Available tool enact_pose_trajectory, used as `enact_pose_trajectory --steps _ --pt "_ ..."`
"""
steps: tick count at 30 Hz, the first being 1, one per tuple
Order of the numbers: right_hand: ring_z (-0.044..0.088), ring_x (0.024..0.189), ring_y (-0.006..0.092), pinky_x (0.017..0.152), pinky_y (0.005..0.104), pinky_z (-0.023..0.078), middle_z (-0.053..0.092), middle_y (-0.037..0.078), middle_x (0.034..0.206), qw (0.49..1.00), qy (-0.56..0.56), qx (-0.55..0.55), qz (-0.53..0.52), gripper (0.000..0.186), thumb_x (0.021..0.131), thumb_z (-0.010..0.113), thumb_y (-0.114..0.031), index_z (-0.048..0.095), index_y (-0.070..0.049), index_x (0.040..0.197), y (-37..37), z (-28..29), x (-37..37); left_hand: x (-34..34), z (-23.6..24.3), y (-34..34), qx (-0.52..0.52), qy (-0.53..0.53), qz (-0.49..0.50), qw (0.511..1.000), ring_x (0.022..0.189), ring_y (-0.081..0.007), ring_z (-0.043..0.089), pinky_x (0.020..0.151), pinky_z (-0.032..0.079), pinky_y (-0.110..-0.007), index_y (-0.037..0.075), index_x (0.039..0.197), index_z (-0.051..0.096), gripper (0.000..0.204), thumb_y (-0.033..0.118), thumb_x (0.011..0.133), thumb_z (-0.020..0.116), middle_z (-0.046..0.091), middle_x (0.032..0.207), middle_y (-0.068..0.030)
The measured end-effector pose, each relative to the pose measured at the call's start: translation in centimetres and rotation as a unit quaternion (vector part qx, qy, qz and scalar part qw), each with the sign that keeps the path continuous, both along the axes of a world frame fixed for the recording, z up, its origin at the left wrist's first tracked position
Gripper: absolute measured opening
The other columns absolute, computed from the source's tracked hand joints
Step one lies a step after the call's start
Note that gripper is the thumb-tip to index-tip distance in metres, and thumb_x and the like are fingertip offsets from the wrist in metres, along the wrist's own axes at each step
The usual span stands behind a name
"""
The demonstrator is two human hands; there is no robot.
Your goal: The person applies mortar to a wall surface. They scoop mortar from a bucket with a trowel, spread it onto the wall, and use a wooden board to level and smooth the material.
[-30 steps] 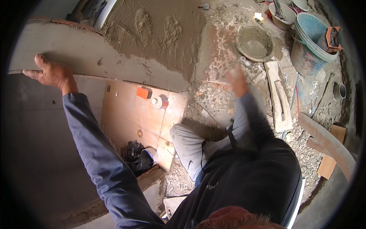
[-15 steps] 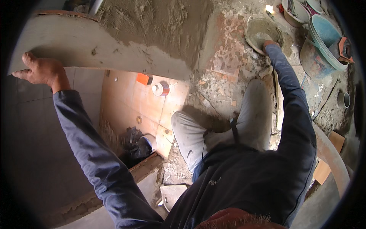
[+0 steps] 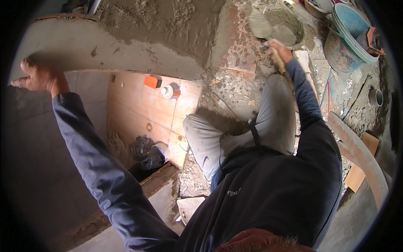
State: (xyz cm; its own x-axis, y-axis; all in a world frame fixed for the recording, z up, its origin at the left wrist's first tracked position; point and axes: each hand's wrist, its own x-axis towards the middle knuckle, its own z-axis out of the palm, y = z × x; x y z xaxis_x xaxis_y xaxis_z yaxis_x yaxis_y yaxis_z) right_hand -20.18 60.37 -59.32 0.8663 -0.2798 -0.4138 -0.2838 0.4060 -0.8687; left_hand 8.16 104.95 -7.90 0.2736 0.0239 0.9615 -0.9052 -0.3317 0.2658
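Observation:
At the far right my right hand (image 3: 280,51) is wrapped round the wooden handle of a trowel (image 3: 260,24). Grey mortar covers its blade, which is blurred by motion. Just right of the blade sits a round bowl (image 3: 303,35) of wet mortar. My left hand (image 3: 40,77) rests at the far left against the edge of a mortar-smeared ledge (image 3: 113,48), thumb and fingers apart, with nothing seen in it. Behind that ledge lies a rough bed of wet mortar (image 3: 168,21).
A teal bucket (image 3: 336,50) carrying an orange-handled tool (image 3: 375,40) stands at right, near a curved pipe (image 3: 357,157). Below the ledge, a lower tiled floor (image 3: 138,101) holds an orange box (image 3: 152,82), a white-capped can (image 3: 170,92) and a black bag (image 3: 147,155).
My right hand has come out of the mortar bowl, moving left with the trowel, now loaded and in sight. My left hand stays at the ledge. The whole view has shifted slightly.

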Motion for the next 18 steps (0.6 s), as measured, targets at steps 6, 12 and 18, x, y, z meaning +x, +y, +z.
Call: enact_pose_trajectory --steps 6,12,18 --pt "0.054 0.064 0.0103 0.05 0.0247 0.048 0.056 0.006 0.085 0.946 -0.217 0.239 0.024 0.044 0.1 0.05 -0.037 0.052 -0.003 0.128 14.8 6.7 2.7 -1.5 -0.6 -2.0 -0.017 -0.036 0.042 0.998 0.089 -0.0195 0.055 0.084 0.048 -0.032 -0.006 0.153 -0.001 0.088 0.02 0.09 0.054 0.058 0.097 -0.0108" --pt "0.058 0.07 0.0116 0.058 0.028 0.051 0.057 0.007 0.089 0.907 -0.327 0.002 -0.264 0.035 0.096 0.061 -0.023 0.05 -0.003 0.123 22.2 15.4 1.8 -2.1 -0.8 -2.0 -0.006 -0.051 0.021 0.998 0.096 -0.0218 0.056 0.092 0.047 -0.033 -0.006 0.153 -0.001 0.088 0.023 0.091 0.053 0.057 0.111 -0.0144" --pt "0.064 0.09 0.0272 0.084 0.0387 0.052 0.06 0.017 0.107 0.81 -0.171 -0.323 -0.459 0.037 0.095 0.06 -0.022 0.047 -0.002 0.124 25.7 10.5 5.9 -3.1 -1.4 -2.8 -0.01 -0.001 0.017 1.0 0.111 -0.0263 0.055 0.1 0.045 -0.035 -0.006 0.153 -0.001 0.089 0.024 0.09 0.054 0.047 0.135 -0.0225"
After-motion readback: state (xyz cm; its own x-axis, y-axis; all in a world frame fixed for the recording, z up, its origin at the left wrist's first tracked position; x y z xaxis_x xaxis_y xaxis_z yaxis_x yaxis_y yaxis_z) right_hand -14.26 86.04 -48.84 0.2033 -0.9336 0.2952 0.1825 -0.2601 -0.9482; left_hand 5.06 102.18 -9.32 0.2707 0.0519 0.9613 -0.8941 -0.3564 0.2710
